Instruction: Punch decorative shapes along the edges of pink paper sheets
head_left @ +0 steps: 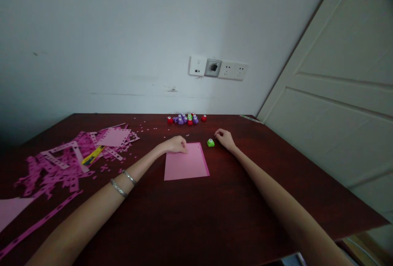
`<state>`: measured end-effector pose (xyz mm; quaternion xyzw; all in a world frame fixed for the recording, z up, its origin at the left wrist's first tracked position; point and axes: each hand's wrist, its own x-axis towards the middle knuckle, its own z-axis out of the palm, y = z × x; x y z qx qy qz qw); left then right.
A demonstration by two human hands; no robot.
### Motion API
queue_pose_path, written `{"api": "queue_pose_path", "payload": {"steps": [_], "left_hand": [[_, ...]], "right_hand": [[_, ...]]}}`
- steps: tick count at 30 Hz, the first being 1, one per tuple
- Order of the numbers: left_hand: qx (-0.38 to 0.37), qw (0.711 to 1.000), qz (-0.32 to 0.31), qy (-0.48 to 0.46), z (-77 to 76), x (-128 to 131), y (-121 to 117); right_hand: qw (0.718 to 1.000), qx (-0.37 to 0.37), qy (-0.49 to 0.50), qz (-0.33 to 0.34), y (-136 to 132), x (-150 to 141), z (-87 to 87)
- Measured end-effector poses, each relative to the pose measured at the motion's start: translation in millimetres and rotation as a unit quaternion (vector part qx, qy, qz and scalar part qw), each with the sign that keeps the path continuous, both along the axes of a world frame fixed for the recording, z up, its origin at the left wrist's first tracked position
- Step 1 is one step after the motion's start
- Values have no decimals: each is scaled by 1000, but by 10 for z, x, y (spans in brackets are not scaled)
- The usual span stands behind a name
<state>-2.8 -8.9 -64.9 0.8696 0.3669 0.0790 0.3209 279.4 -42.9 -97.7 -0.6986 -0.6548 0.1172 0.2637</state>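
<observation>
A sheet of pink paper (pixel 187 165) lies flat at the middle of the table, with a darker pink strip along its right edge. My left hand (pixel 176 145) rests over its upper left corner, fingers curled in; whatever they may hold is hidden. Just right of the sheet stands a small green craft punch (pixel 210 143) with an eye on top. My right hand (pixel 225 138) rests on the table right of the punch, apart from it, its fingers loosely bent and holding nothing visible. Two silver bracelets circle my left wrist and forearm.
Punched pink paper scraps (pixel 61 163) pile up at the left, with a yellow utility knife (pixel 92 155) and a pink sheet (pixel 114 137) on them. Several red, purple and green punches (pixel 185 119) cluster by the wall. A ruler-like strip (pixel 250 118) lies at the back right.
</observation>
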Motion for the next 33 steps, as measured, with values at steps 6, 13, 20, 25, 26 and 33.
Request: {"api": "queue_pose_path", "payload": {"steps": [6,13,20,25,26,33], "left_hand": [[63,984,158,-45,133,-189,450],[95,947,306,-37,117,-588,1180],[84,961,259,-39,-46,-586,1466],[88,973,210,-41,-94,-457,1615],[87,974,204,-42,-102,-437,1641],[87,977,191,-48,-158,-387,1706]], "right_hand": [[999,28,24,-8,5,27,-63],[998,51,43,-8,7,39,-77],[994,86,68,-6,8,29,-67],[991,100,84,-4,9,20,-58],[991,100,86,-4,9,19,-58],[992,97,85,-3,17,31,-74]]}}
